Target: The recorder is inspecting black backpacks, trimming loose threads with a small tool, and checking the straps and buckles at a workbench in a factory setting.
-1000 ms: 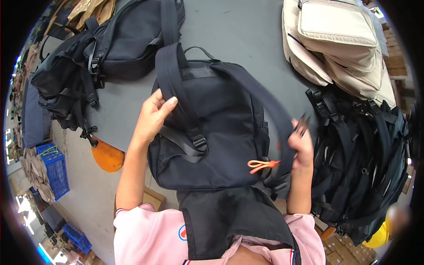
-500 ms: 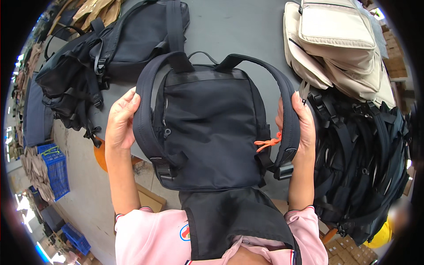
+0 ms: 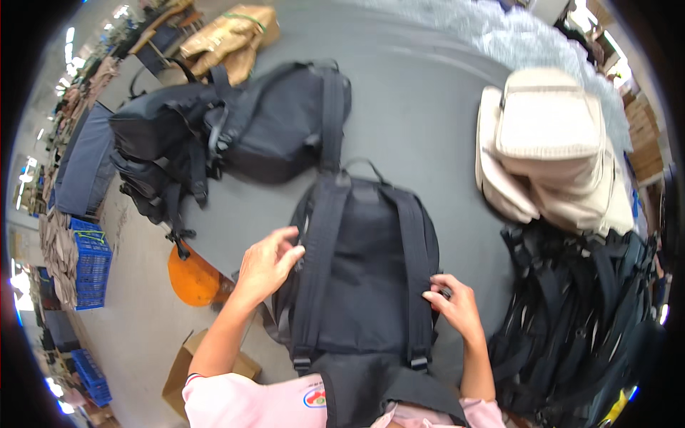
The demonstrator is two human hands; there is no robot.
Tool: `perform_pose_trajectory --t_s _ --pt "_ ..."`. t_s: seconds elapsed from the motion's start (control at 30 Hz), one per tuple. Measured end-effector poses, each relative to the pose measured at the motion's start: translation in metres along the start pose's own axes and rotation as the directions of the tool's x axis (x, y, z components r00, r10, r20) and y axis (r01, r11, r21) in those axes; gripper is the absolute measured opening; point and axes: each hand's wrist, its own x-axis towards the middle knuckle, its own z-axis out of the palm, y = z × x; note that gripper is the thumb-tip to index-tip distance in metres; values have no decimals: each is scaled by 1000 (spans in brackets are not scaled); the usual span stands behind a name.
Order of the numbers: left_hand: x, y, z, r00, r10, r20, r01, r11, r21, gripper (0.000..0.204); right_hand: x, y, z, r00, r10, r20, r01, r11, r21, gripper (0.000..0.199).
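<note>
On the flat grey bench [image 3: 435,135], near side, lies a black fabric backpack [image 3: 374,285]; left hand [image 3: 270,267] spread at its left, right hand [image 3: 458,305] at its right, grip unclear. Careless tugging could slide it off.

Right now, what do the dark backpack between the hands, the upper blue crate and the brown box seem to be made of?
Dark backpack: probably matte synthetic fabric; its panel creases softly, though the exact fibre is unclear.
Upper blue crate: likely moulded plastic, with grid-like sides and even colour.
Brown box: apparently cardboard, dull, with thin, flat panels.
</note>
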Motion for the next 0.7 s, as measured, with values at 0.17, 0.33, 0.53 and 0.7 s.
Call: perform_pose_trajectory --t_s 0.17,0.33,0.53,0.7 --pt "76 -69 36 914 -62 -400 88 995 46 69 8 -25 -3 910 -223 -350 214 975 -63 45" --pt "116 -31 65 962 -214 -172 218 976 6 65 -7 -2 31 934 -198 -298 148 972 -180 75" --pt "132 -9 74 963 -222 151 245 498 -832 52 -25 22 55 948 -143 -286 67 964 -259 77" --pt "135 -13 54 919 -67 389 395 136 -909 31 -46 27 51 872 -261 -413 192 961 -201 66"
